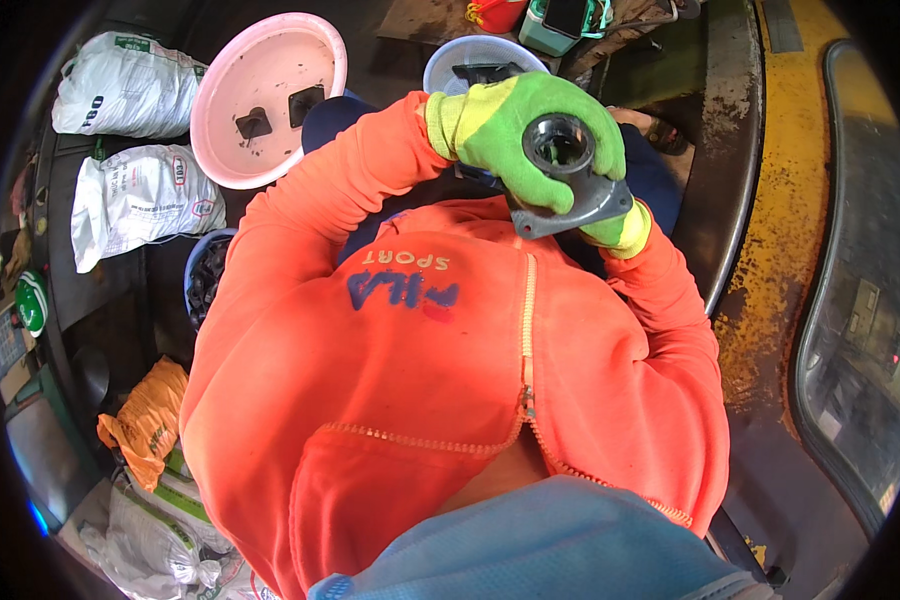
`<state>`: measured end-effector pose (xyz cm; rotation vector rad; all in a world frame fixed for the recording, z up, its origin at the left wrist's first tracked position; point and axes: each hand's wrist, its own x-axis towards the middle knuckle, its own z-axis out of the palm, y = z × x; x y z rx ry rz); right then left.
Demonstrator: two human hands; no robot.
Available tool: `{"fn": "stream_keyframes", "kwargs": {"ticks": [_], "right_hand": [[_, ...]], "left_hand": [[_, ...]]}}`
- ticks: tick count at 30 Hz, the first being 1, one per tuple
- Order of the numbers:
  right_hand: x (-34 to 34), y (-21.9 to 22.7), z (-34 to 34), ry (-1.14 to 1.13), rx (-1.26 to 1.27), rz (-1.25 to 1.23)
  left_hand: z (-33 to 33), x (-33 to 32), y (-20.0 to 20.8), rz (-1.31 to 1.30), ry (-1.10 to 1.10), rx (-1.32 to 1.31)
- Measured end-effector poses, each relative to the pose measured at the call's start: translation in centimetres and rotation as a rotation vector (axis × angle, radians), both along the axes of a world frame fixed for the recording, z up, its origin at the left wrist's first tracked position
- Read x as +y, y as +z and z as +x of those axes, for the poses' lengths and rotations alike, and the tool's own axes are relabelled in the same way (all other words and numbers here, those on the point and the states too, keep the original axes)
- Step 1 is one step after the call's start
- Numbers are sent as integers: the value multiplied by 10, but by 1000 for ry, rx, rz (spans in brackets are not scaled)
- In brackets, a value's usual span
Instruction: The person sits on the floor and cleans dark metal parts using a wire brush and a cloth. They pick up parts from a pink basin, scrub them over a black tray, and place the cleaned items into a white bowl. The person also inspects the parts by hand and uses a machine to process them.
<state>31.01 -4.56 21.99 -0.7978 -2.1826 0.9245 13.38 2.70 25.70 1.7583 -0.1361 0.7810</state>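
Observation:
A black plastic flanged part point(592, 203) with a round collar and a hole through it is held up in front of my chest. My left hand point(510, 135), in a green glove with a yellow cuff, is closed around its collar, with the thumb across the flange. At the flange's lower right edge is my right hand point(602, 232), gloved the same way and holding the part from beneath. Most of its fingers are hidden behind the part.
A pink basin point(207, 130) with dark square pieces stands at the left, beside white sacks point(135, 88). Beyond my hands is a pale blue basin point(440, 68) with black pieces. An orange bag point(148, 425) lies lower left. Rusty yellow machinery point(770, 290) rises on the right.

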Motion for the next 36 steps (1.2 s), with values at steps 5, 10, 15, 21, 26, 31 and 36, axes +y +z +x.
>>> {"fn": "stream_keyframes", "kwargs": {"ticks": [5,10,15,21,26,31,36], "right_hand": [[-7,-20,-10,-46,232,-364],[11,-2,-15,-126,75,140],[27,19,-22,-428,392,51],[15,5,-34,-476,163,161],[19,14,-21,-310,183,156],[13,33,-16,-228,235,-71],[10,39,-13,-73,44,-53]], "left_hand": [[3,5,-4,-56,-341,36],[-1,22,1,-54,-286,107],[-4,8,6,168,542,143],[23,-29,-16,49,822,-77],[14,-21,-6,96,716,-96],[6,-16,4,130,620,-81],[-3,-10,5,108,419,-55]]}}
